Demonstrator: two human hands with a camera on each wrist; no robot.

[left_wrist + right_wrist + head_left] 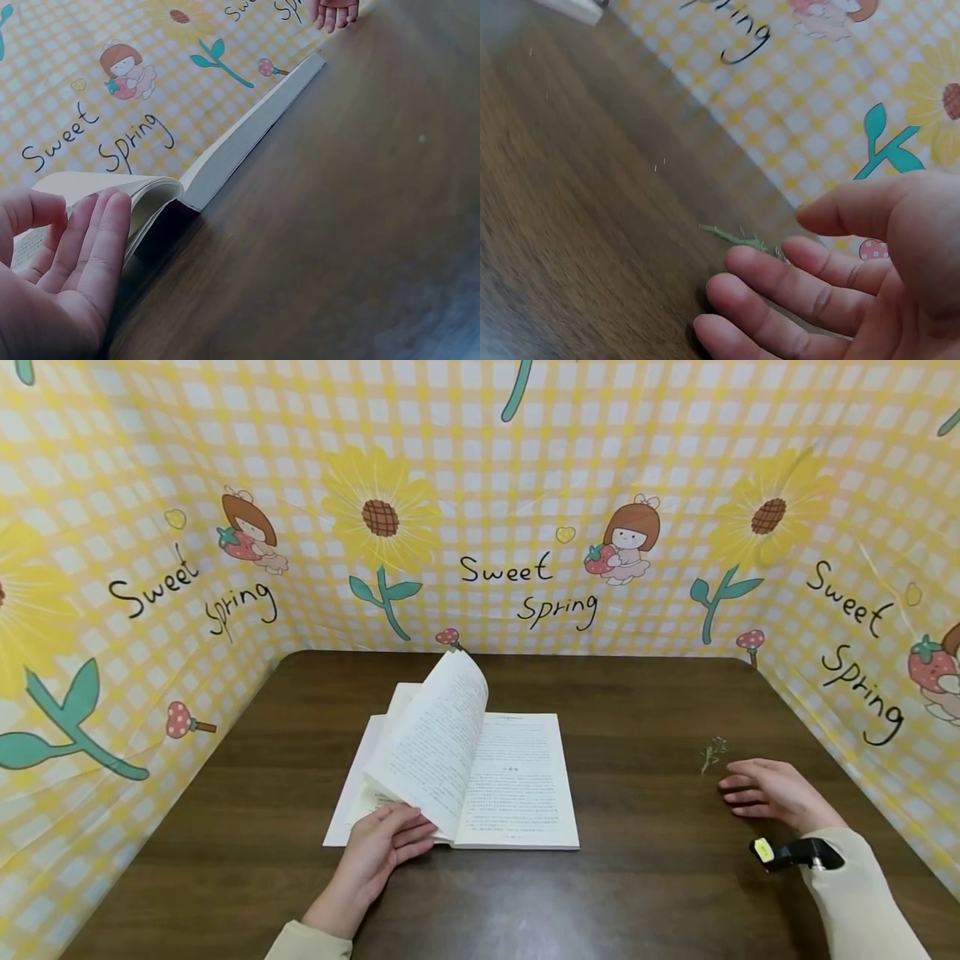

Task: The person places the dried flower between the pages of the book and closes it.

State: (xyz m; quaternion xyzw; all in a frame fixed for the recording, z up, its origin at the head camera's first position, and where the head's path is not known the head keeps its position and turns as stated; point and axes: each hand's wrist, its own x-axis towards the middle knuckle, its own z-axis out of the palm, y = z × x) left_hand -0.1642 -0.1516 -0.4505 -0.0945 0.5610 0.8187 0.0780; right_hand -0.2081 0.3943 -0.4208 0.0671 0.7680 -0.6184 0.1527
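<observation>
An open book (pixel 517 802) with printed pages lies left of the middle of the table. At its lower left, my left hand (pixel 378 852) pinches several lifted pages (pixel 435 743), which curve up and over the left half. In the left wrist view, the thumb side of the left hand (pixel 67 262) is at the page edges, with the other fingers behind the curled leaves. To the right, a small green sprig (pixel 712 756) with tiny flower heads lies on the table. My right hand (pixel 780 793) is just beside it, fingers spread and loosely bent, holding nothing; the sprig (pixel 739 238) lies beyond its fingertips.
The dark brown wooden table (pixel 637 893) meets a yellow checked cloth (pixel 480 510) with sunflowers at the back and both sides. A black device (pixel 795 854) is strapped to the right wrist.
</observation>
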